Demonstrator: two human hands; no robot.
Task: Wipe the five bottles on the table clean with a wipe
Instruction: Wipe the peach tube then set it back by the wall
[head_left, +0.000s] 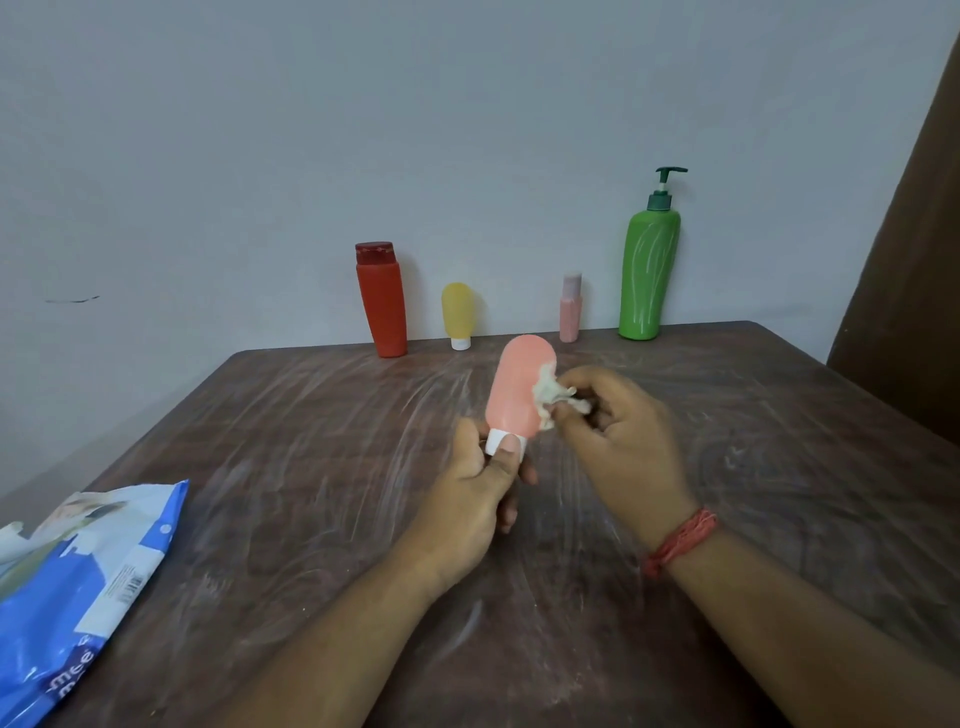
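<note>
My left hand (480, 491) grips a salmon-pink bottle (517, 387) by its white cap, bottom end up, above the middle of the table. Pinched in my right hand (618, 431) is a crumpled white wipe (553, 397), pressed against the bottle's right side. Along the back edge by the wall stand a red bottle (382, 301), a small yellow bottle (458, 314) on its white cap, a thin pink bottle (570, 309) and a tall green pump bottle (649, 270).
A blue and white pack of wipes (78, 587) lies at the table's left front edge. The brown table (311, 467) is streaked with white smears. A grey wall stands behind, and a brown curtain (904, 260) hangs at the right.
</note>
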